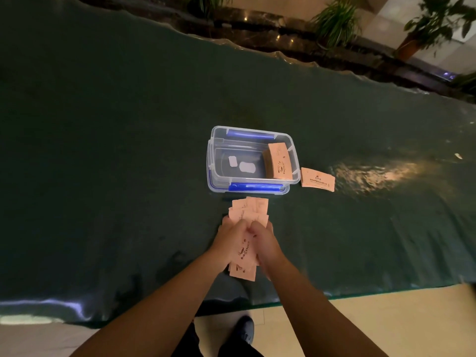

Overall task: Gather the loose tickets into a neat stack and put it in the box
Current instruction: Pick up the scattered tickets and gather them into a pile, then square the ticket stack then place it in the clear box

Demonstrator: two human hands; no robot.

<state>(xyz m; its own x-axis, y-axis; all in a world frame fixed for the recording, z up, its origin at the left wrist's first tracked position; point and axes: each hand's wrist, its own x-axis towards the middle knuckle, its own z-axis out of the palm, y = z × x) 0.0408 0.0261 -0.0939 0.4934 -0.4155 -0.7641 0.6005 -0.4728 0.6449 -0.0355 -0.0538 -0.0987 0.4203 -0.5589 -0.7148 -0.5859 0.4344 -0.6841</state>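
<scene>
A bunch of pink paper tickets sits between my two hands, its edges uneven and fanned at both ends. My left hand grips its left side and my right hand grips its right side, just in front of the box. The clear plastic box with blue clips stands open on the dark green table cover. Inside, a stack of pink tickets leans against the right wall. Another small pile of tickets lies on the cover just right of the box.
The green cover spreads wide to the left and right, with a bright light patch at the right. The table's near edge runs just below my forearms. Potted plants and a dark ledge stand beyond the far edge. Two white labels lie on the box floor.
</scene>
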